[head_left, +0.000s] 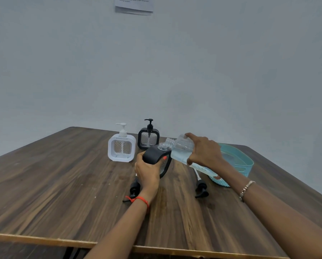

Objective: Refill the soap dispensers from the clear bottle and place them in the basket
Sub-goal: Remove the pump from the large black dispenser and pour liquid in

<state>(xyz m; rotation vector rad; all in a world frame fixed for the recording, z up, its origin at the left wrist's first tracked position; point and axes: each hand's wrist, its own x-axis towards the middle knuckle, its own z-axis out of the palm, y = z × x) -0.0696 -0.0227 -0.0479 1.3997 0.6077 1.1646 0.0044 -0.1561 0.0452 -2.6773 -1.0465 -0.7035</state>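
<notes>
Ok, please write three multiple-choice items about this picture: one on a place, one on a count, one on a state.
1. Where is the basket?
A) on the right side of the table
B) on the left side
C) on the floor

2. How many dispensers stand with a pump on?
A) one
B) two
C) four

3. The held dispenser is:
A) closed with a pump
B) open at the neck
C) lying flat on the wood

Answers:
1. A: the basket sits at the right, past the right hand.
2. B: only the white dispenser and the rear black dispenser stand with pumps on.
3. B: the left hand grips it tilted, with its bare neck at the mouth of the bottle.
</notes>
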